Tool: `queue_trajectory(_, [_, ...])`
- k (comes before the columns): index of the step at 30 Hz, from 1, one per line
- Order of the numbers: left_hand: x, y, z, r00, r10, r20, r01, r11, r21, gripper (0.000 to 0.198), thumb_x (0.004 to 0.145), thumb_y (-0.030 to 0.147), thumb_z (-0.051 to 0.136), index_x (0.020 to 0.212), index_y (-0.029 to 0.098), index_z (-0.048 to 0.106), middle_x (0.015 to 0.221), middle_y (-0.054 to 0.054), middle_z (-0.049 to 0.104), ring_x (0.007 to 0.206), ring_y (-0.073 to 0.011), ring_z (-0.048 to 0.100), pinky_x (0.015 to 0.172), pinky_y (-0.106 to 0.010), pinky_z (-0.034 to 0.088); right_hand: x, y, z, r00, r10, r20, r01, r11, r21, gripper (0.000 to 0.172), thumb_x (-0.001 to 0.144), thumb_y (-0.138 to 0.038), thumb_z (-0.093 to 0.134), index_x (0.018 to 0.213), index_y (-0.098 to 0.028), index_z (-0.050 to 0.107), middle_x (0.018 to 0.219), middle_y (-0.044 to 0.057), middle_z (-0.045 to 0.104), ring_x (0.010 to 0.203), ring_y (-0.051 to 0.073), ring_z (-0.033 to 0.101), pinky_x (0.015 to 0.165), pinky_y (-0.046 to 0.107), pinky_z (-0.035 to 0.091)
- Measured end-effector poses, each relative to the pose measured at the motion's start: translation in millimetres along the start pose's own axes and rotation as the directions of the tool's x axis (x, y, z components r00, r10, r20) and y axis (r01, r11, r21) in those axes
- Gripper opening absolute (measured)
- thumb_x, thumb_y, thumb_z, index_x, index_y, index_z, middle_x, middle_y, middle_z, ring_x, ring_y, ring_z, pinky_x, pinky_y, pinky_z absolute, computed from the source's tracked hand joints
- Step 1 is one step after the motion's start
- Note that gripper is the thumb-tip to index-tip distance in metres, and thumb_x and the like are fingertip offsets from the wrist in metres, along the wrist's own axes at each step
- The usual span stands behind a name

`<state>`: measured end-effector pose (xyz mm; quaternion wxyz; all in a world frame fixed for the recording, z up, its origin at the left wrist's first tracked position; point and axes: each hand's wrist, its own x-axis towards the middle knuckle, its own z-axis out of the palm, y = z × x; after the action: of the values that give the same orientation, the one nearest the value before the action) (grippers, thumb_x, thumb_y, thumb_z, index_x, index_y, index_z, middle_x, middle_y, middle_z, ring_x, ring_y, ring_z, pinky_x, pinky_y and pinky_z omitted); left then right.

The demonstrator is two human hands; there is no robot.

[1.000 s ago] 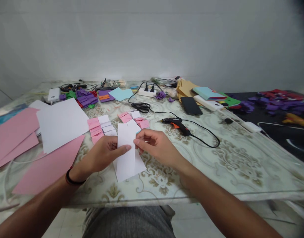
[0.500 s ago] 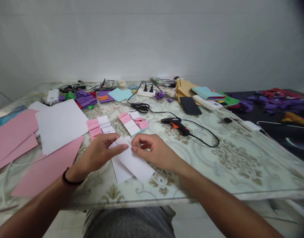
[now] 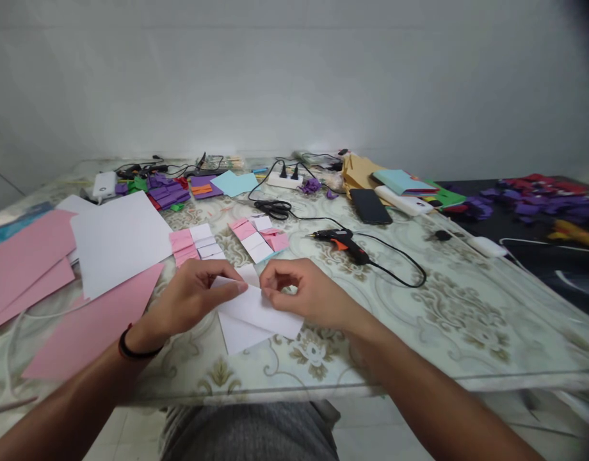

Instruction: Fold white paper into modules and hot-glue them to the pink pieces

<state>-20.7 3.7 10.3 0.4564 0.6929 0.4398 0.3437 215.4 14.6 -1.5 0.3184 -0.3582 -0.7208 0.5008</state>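
Note:
A white sheet of paper (image 3: 260, 308) is pinched between both hands just above the near part of the table. My left hand (image 3: 196, 294) has its thumb on the upper left edge, fingers behind the sheet. My right hand (image 3: 304, 291) grips the same edge farther right with thumb and fingertips. Another white piece of paper (image 3: 241, 336) lies under the held sheet, partly covered by it. Beyond the hands are small folded pink and white paper pieces (image 3: 258, 240), with more folded pieces (image 3: 196, 243) to their left.
A black glue gun (image 3: 345, 243) with its cord lies right of the folded pieces. Large white sheets (image 3: 119, 243) and pink sheets (image 3: 100, 333) spread on the left. Farther back are a power strip (image 3: 285, 180), a phone (image 3: 370, 206) and purple paper pieces (image 3: 167, 192).
The held white paper has turned, its lower end swinging up and to the right. Both hands still pinch it, and the right hand has shifted slightly right.

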Motion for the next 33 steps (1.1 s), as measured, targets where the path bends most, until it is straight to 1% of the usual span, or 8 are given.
queue_trajectory(6, [1,7,-15.8,0.975,-0.088,-0.206,0.033,0.966,-0.258,0.015,0.080,0.028,0.082,0.070,0.019,0.075,0.058,0.004,0.063,0.046,-0.0082,0.050,0.045,-0.021,0.034,-3,-2,-26,0.998,-0.033,-0.046,0.036,0.998,0.057,0.008,0.078,-0.020,0.070,0.074,-0.018,0.064,0.070,-0.002,0.059,0.063,0.011,0.049,0.059,0.025,0.038])
queue_trajectory(10, [1,11,-18.3,0.950,-0.038,-0.308,-0.018,0.984,-0.176,0.016,0.082,0.027,0.080,0.070,0.019,0.073,0.061,0.004,0.063,0.048,-0.0082,0.050,0.047,-0.022,0.037,0,-4,-34,0.975,-0.074,-0.212,0.089,0.994,0.062,0.008,0.081,-0.023,0.068,0.077,-0.018,0.064,0.073,-0.001,0.061,0.066,0.013,0.055,0.064,0.027,0.043])
queue_trajectory(15, [0,9,-9.0,0.968,0.135,-0.213,-0.098,0.979,0.179,0.021,0.092,0.033,0.072,0.077,0.019,0.073,0.072,0.001,0.070,0.065,-0.0122,0.059,0.057,-0.022,0.042,4,-1,-17,0.918,-0.220,-0.331,0.176,0.971,-0.159,0.008,0.088,-0.026,0.070,0.092,-0.020,0.070,0.096,0.004,0.070,0.091,0.020,0.064,0.087,0.037,0.049])
queue_trajectory(19, [0,5,-2.5,0.981,0.157,-0.116,-0.123,0.958,0.258,0.022,0.096,0.036,0.068,0.082,0.019,0.074,0.078,0.000,0.075,0.069,-0.0132,0.063,0.062,-0.023,0.045,4,3,-4,0.853,-0.423,-0.305,0.262,0.853,-0.452,0.008,0.086,-0.019,0.076,0.093,-0.022,0.074,0.108,0.007,0.074,0.110,0.026,0.062,0.102,0.046,0.044])
queue_trajectory(23, [1,4,-1.1,0.977,0.176,-0.116,-0.133,0.941,0.310,0.021,0.096,0.035,0.067,0.085,0.019,0.074,0.080,0.000,0.077,0.071,-0.0137,0.064,0.061,-0.023,0.045,3,3,-3,0.816,-0.477,-0.328,0.259,0.808,-0.530,0.010,0.085,-0.017,0.078,0.090,-0.023,0.074,0.121,0.008,0.072,0.119,0.029,0.057,0.106,0.049,0.042])
queue_trajectory(25, [1,4,-0.9,0.975,0.192,-0.111,-0.146,0.933,0.328,0.020,0.097,0.035,0.067,0.085,0.020,0.075,0.080,0.000,0.077,0.070,-0.0135,0.064,0.061,-0.023,0.045,3,2,-3,0.822,-0.476,-0.313,0.281,0.816,-0.505,0.008,0.086,-0.015,0.077,0.088,-0.023,0.073,0.113,0.007,0.075,0.113,0.027,0.061,0.104,0.047,0.044])
queue_trajectory(29, [0,3,0.8,0.977,0.195,-0.084,-0.158,0.932,0.327,0.016,0.097,0.032,0.066,0.089,0.021,0.076,0.083,0.001,0.078,0.073,-0.0133,0.067,0.065,-0.023,0.049,3,-2,-1,0.904,-0.353,-0.241,0.245,0.890,-0.385,0.009,0.088,-0.012,0.073,0.085,-0.020,0.072,0.087,0.001,0.074,0.086,0.018,0.067,0.084,0.033,0.049])
queue_trajectory(33, [1,2,5.3,0.977,0.207,-0.060,-0.179,0.934,0.308,0.011,0.093,0.027,0.070,0.101,0.022,0.076,0.098,-0.002,0.080,0.087,-0.0159,0.072,0.079,-0.025,0.056,1,-1,5,0.928,-0.325,-0.182,0.241,0.897,-0.371,0.011,0.086,-0.008,0.069,0.084,-0.019,0.069,0.084,0.000,0.071,0.079,0.015,0.064,0.076,0.028,0.048])
